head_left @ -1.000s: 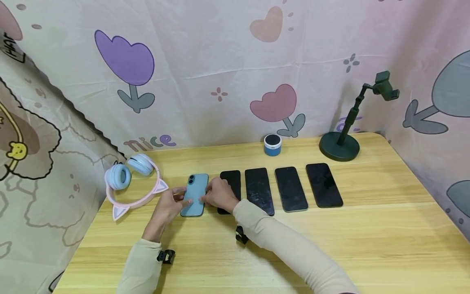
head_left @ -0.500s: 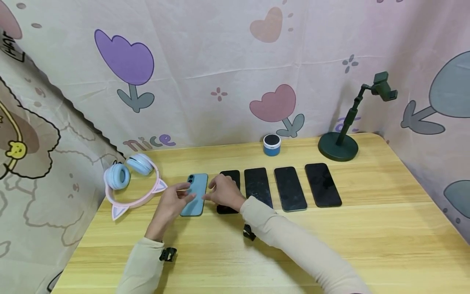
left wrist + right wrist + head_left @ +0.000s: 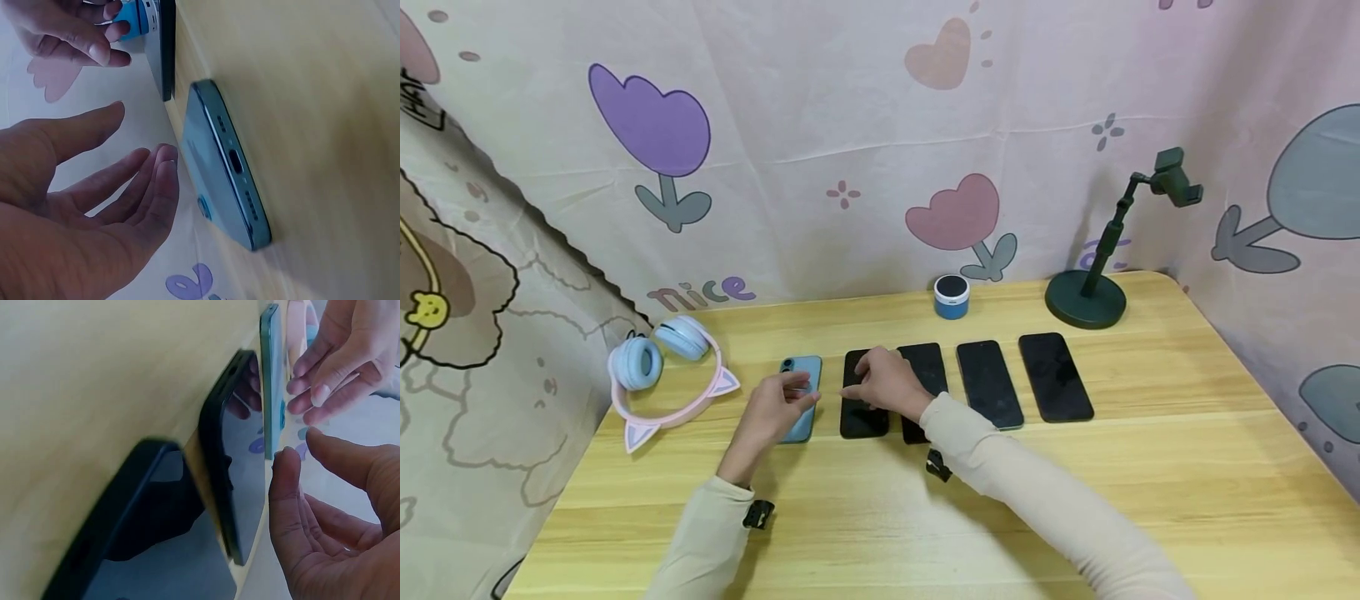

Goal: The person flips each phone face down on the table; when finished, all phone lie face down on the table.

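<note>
Here, my left hand [image 3: 777, 406] hovers with relaxed, slightly spread fingers over the flat blue phone lying camera-side up [image 3: 801, 393] on the pale wooden table [image 3: 1150, 500]. My right hand [image 3: 887, 382], fingers loosely apart and gripping nothing, hangs above the neighbouring black-screened phone [image 3: 861, 412].

A pale wooden tabletop [image 3: 94, 381] is seen filling the left of the right wrist view. Three slim rectangular phones are laid flat on it side by side: a black-cased phone with a glossy dark screen [image 3: 119, 550] nearest the camera, a second black phone with a reflective screen [image 3: 240, 469] beyond it, and a teal-blue phone [image 3: 272, 381] farthest off. The right hand [image 3: 337, 525] is held above the second black phone, its fingers loosely spread and nothing gripped. The left hand [image 3: 347, 353] is seen above the teal-blue phone, fingers extended, with no contact discernible.
</note>
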`<state>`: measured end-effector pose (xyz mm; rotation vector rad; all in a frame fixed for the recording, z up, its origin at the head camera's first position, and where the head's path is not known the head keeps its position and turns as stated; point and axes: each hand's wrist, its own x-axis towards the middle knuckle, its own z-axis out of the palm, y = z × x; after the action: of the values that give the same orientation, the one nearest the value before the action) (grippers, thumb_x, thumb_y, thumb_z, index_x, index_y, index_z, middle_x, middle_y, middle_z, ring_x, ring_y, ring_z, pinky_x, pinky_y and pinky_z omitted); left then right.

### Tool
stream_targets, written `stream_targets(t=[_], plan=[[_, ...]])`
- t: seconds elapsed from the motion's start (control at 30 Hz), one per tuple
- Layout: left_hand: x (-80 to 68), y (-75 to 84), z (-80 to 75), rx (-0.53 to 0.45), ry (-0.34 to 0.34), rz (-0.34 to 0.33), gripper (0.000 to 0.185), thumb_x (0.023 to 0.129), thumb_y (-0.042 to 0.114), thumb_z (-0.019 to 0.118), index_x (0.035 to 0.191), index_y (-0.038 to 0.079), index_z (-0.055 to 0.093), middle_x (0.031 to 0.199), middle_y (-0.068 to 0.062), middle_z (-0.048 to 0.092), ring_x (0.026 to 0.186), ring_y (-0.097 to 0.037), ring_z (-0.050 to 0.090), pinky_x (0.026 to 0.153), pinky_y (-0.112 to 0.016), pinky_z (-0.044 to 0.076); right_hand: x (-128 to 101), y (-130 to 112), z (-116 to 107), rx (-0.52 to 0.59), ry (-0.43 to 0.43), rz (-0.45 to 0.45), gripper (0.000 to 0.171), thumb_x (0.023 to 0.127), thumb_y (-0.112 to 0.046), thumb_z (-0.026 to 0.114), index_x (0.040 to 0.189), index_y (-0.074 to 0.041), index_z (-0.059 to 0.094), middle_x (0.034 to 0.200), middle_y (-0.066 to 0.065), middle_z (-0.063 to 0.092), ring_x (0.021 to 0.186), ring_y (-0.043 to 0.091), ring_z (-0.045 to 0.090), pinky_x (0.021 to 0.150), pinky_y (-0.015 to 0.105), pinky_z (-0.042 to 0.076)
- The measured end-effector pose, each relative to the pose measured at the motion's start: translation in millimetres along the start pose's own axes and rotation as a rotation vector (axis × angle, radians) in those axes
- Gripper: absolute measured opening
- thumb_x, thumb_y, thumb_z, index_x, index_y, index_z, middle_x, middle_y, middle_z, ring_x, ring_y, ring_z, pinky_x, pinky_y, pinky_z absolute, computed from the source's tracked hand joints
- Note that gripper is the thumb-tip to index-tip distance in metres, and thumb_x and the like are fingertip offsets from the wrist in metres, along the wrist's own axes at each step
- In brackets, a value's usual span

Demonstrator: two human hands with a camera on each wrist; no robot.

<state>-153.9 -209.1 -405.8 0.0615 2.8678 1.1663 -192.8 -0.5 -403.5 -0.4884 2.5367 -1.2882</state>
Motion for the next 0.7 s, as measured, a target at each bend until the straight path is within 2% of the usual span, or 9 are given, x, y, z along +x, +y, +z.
stream_targets(t=[0.17, 0.37, 0.5, 0.63, 0.7], plan=[[5.4, 4.7, 7.5, 0.017, -0.010, 0.024, 0.040, 0.096, 0.011, 0.071, 0.130, -0.007, 0.063, 0.109, -0.015, 0.071, 0.096, -0.029, 0.067, 0.085, -0.045, 0.055, -3.1, 5.6, -8.8, -0.011, 0.011, 0.037, 0.048, 0.090, -0.023, 0.080, 0.125, 0.008, 0.066, 0.071, 0.007, 0.072, 0.060, 0.019, 0.070, 0.085, 0.041, 0.058], [8.7, 7.3, 16.3, 0.038, -0.009, 0.033, 0.039, 0.095, 0.011, 0.072, 0.128, -0.007, 0.065, 0.105, -0.010, 0.071, 0.093, -0.024, 0.067, 0.084, -0.043, 0.056, -5.5, 13.9, -13.9, -0.018, 0.033, 0.079, 0.050, 0.089, -0.023, 0.081, 0.124, 0.009, 0.065, 0.069, 0.004, 0.071, 0.060, 0.018, 0.071, 0.080, 0.038, 0.059], [9.6, 9.2, 20.7, 0.062, -0.006, 0.021, 0.039, 0.094, 0.012, 0.074, 0.126, -0.007, 0.066, 0.103, -0.009, 0.071, 0.092, -0.022, 0.067, 0.085, -0.043, 0.055, -6.3, 20.0, -16.9, -0.007, 0.043, 0.099, 0.050, 0.088, -0.021, 0.082, 0.123, 0.010, 0.065, 0.070, 0.005, 0.071, 0.060, 0.017, 0.070, 0.080, 0.038, 0.059], [10.2, 11.7, 24.7, 0.084, -0.015, 0.015, 0.036, 0.093, 0.013, 0.075, 0.122, -0.006, 0.068, 0.098, -0.007, 0.070, 0.089, -0.019, 0.065, 0.086, -0.042, 0.054, -6.6, 24.8, -18.9, -0.005, 0.048, 0.102, 0.046, 0.087, -0.019, 0.083, 0.119, 0.009, 0.067, 0.067, 0.007, 0.071, 0.057, 0.017, 0.069, 0.080, 0.038, 0.059], [10.5, 13.3, 26.8, 0.088, -0.023, 0.002, 0.034, 0.092, 0.013, 0.076, 0.120, -0.005, 0.069, 0.095, -0.005, 0.069, 0.088, -0.018, 0.064, 0.083, -0.041, 0.054, -6.5, 26.4, -19.2, -0.004, 0.044, 0.101, 0.040, 0.087, -0.018, 0.083, 0.113, 0.008, 0.069, 0.065, 0.007, 0.070, 0.054, 0.016, 0.068, 0.076, 0.036, 0.059]])
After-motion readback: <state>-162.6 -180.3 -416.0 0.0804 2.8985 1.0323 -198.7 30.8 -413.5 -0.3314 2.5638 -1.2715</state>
